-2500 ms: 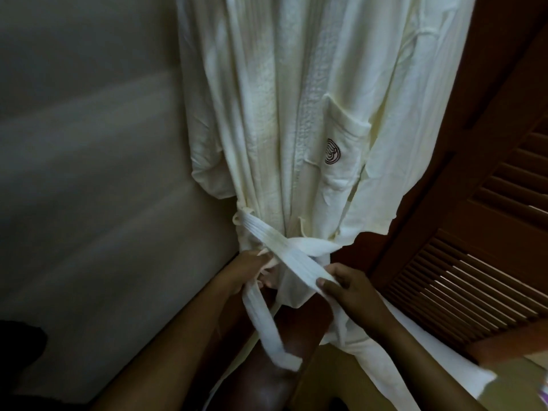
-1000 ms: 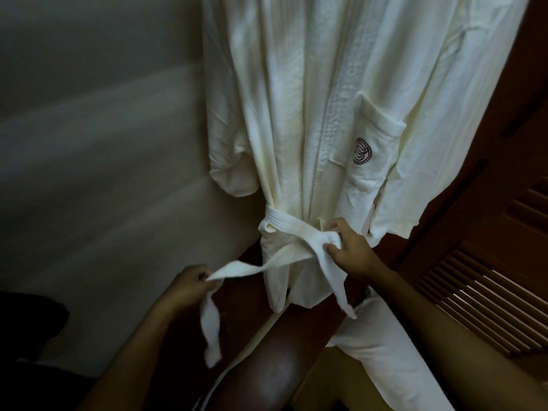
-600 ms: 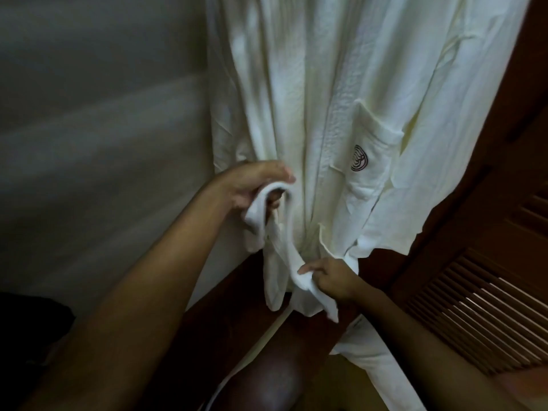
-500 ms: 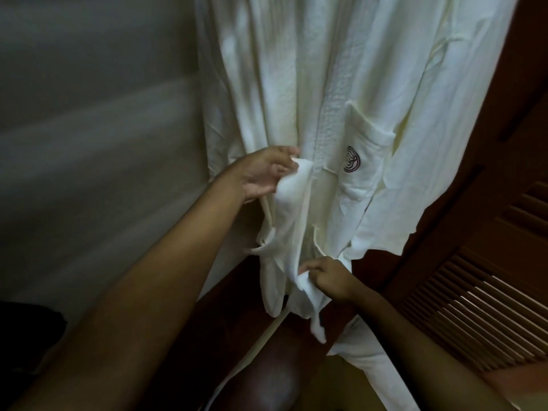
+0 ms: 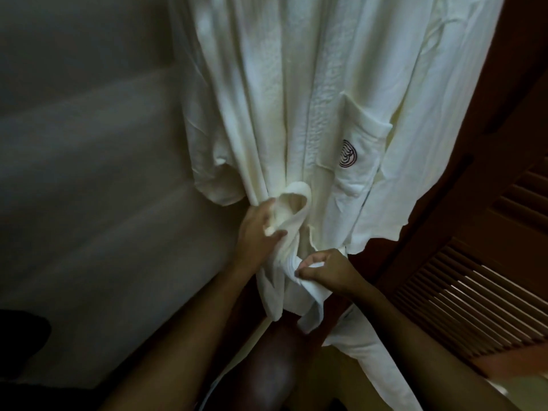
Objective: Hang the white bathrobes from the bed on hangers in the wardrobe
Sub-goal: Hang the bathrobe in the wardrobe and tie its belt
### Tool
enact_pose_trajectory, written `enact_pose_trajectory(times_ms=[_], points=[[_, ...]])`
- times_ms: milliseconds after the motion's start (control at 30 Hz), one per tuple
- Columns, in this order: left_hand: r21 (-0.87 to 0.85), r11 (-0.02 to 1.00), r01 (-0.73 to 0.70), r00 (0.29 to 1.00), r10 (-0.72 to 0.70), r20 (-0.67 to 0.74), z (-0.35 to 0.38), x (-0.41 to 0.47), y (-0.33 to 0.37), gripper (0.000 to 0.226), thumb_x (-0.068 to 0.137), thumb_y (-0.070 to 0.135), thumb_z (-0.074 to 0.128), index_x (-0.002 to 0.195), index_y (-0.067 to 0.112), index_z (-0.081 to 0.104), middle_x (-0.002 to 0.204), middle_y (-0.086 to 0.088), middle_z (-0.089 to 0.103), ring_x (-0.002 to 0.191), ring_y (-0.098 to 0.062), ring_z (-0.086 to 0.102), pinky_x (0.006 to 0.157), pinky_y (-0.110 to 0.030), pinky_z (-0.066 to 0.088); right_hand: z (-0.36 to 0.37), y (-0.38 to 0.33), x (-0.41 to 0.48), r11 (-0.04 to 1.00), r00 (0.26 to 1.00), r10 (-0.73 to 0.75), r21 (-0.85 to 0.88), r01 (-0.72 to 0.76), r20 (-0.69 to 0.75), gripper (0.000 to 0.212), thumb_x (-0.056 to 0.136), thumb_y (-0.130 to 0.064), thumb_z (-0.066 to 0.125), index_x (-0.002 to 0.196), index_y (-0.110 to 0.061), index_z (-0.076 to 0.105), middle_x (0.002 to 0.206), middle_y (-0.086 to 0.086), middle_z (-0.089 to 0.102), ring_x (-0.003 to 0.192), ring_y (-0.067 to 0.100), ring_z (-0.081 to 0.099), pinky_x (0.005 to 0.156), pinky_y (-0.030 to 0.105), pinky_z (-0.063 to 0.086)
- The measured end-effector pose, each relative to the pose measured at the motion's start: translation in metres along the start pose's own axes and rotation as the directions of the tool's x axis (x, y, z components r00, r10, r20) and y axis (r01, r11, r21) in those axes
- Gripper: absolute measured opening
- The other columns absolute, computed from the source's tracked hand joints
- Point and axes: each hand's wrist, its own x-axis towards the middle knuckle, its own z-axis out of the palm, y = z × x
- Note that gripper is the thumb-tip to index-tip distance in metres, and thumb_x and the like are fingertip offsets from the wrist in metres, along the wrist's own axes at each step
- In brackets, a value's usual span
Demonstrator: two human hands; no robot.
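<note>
Bathrobe [image 5: 296, 84] between wall [image 5: 89, 173] and louvred door [image 5: 474, 292]

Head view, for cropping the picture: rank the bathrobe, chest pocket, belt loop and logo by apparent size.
Largest first: bathrobe, chest pocket, belt loop, logo. Pocket and loop are fairly close.

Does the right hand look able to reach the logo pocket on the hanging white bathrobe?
Probably yes: the white patch pocket with the dark round logo hangs uncovered just above the right hand. That hand pinches the white fabric belt, so it would have to let go.
</note>
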Motion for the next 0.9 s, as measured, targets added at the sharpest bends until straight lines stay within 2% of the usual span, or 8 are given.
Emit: enact_pose_trajectory(times_ms=[67,267,433,567,667,733,833,900], points=[[-0.249,0.934,0.255,0.932,-0.306,-0.195,0.002,-0.028,-0.006,0.07,0.083,0.035,0.083,0.142,0.023,0.048,0.119,0.005,0.06,0.097,-0.007,0.061,0.08,-0.017,0.048,-0.001,-0.003,-0.001,0.996,1.0,-0.03,0.079,0.031,-0.004,0.005,0.079,-0.024,0.085,0.075,-0.026,0.081,0.081,-0.008,0.078,0.081,0.003,0.072,0.074,0.019,0.052],[-0.165,0.709,0.685,0.683,-0.547,0.484,0.024,-0.082,-0.038,0.052,0.084,0.052,0.076,0.126,0.022,0.066,0.125,-0.008,0.071,0.099,-0.019,0.071,0.094,-0.044,0.056,-0.01,-0.002,-0.004,0.993,0.999,-0.041,0.109,0.039,0.012,0.008,0.076,-0.033,0.08,0.082,-0.027,0.081,0.09,-0.005,0.079,0.092,0.01,0.073,0.088,0.035,0.058],[-0.159,0.842,0.515,0.853,-0.485,0.191,-0.025,-0.046,0.006,0.023,0.09,0.034,0.072,0.099,0.015,0.061,0.088,-0.006,0.071,0.072,-0.018,0.067,0.059,-0.032,0.051,-0.007,0.017,-0.004,0.993,0.997,-0.079,-0.084,0.078,0.001,0.016,0.08,-0.031,0.084,0.091,-0.041,0.079,0.098,-0.028,0.073,0.099,-0.007,0.066,0.093,0.027,0.054],[-0.436,0.818,0.376,0.922,-0.285,0.26,-0.046,-0.009,0.079,0.025,0.082,0.052,0.068,0.096,0.032,0.074,0.102,-0.005,0.076,0.094,-0.026,0.075,0.088,-0.052,0.061,0.005,0.014,-0.003,0.992,0.996,-0.083,-0.096,0.079,-0.031,0.06,0.079,-0.041,0.085,0.132,-0.036,0.057,0.12,-0.027,0.06,0.113,-0.005,0.055,0.089,0.013,0.042],[-0.423,0.851,0.312,0.909,-0.137,0.395,-0.042,-0.003,0.103,0.029,0.1,0.049,0.051,0.107,0.037,0.077,0.109,0.01,0.077,0.107,-0.014,0.071,0.097,-0.034,0.053,0.007,0.007,-0.006,0.998,0.995,-0.062,-0.008,0.062,-0.075,0.078,0.078,-0.041,0.087,0.143,-0.028,0.046,0.132,-0.012,0.056,0.12,0.008,0.054,0.096,0.025,0.045],[-0.388,0.862,0.326,0.941,-0.257,0.22,-0.029,-0.007,0.084,0.023,0.097,0.037,0.056,0.098,0.032,0.079,0.097,0.011,0.077,0.098,-0.016,0.071,0.086,-0.031,0.052,0.003,0.004,-0.01,0.997,0.994,-0.043,0.061,0.05,-0.105,0.082,0.076,-0.043,0.088,0.144,-0.029,0.044,0.134,-0.01,0.054,0.12,0.01,0.055,0.096,0.028,0.047],[-0.437,0.696,0.569,0.772,-0.636,-0.007,0.0,-0.027,0.032,0.016,0.094,0.022,0.057,0.1,0.019,0.071,0.097,-0.004,0.074,0.088,-0.025,0.069,0.071,-0.031,0.052,-0.008,0.003,-0.017,0.999,0.992,-0.026,0.042,0.031,-0.127,0.084,0.077,-0.042,0.088,0.145,-0.027,0.041,0.129,-0.012,0.052,0.117,0.01,0.054,0.09,0.025,0.045],[-0.455,0.496,0.74,0.618,-0.768,0.168,0.016,-0.045,0.011,0.028,0.099,0.03,0.056,0.113,0.01,0.07,0.104,-0.014,0.074,0.084,-0.028,0.07,0.068,-0.032,0.055,-0.012,0.004,-0.02,0.997,0.991,-0.068,-0.036,0.064,-0.118,0.08,0.077,-0.045,0.087,0.142,-0.027,0.044,0.127,-0.014,0.053,0.117,0.008,0.054,0.089,0.025,0.045]])
